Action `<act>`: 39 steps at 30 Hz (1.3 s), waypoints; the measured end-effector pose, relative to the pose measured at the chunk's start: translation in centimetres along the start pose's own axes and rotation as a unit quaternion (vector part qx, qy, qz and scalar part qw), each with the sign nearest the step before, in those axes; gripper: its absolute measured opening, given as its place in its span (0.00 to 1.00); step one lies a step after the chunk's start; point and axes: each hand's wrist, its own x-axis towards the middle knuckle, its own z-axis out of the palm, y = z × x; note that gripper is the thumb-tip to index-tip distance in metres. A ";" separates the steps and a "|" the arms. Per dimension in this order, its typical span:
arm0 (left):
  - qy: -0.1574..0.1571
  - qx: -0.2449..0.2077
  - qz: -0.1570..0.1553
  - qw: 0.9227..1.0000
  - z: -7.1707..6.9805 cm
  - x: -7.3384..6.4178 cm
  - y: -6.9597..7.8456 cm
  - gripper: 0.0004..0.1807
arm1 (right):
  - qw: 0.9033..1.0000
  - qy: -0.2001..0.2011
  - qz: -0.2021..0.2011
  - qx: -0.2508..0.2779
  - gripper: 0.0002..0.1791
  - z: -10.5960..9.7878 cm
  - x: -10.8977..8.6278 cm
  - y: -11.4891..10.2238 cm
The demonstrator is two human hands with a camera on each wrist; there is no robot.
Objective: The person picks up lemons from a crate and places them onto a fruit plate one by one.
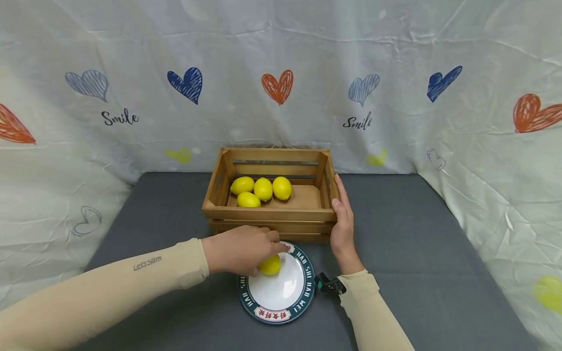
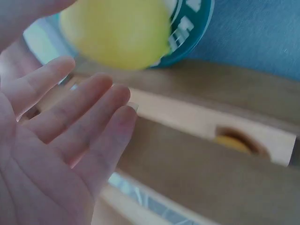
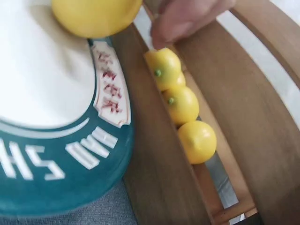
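My left hand (image 1: 248, 249) reaches over the plate's far left side, beside a yellow lemon (image 1: 270, 264). In the left wrist view its fingers (image 2: 93, 122) are fairly straight, and the lemon (image 2: 117, 33) shows beyond them near the thumb. The lemon lies on or just above a white plate (image 1: 281, 287) with a dark green lettered rim; whether the hand touches the lemon is unclear. My right hand (image 1: 344, 229) rests with extended fingers against the right side of a slatted wooden crate (image 1: 272, 214). Inside the crate are several lemons (image 1: 263, 189), grouped toward the left.
The crate stands at the back of a dark grey tabletop (image 1: 395, 229), directly behind the plate. A pale curtain (image 1: 307, 48) printed with hearts hangs behind and beside the table. A black band (image 1: 330, 283) is by the right wrist, close to the plate's rim.
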 end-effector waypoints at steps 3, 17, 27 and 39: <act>0.008 -0.015 0.001 1.000 -1.2 -0.3 -0.1 0.40 | 1.000 0.000 -0.005 0.006 0.36 0.1 0.0 0.1; 0.095 -0.103 0.011 0.990 -9.6 -0.7 -2.2 0.32 | 1.000 -0.001 0.001 0.009 0.35 0.4 -0.6 -0.1; 0.069 -0.097 -0.041 0.992 -11.7 4.2 -7.3 0.29 | 1.000 0.002 -0.008 0.003 0.35 -0.2 0.0 -0.1; -0.032 -0.047 -0.063 0.996 -7.3 10.5 -10.8 0.31 | 1.000 -0.001 -0.008 0.004 0.35 0.1 -0.4 0.0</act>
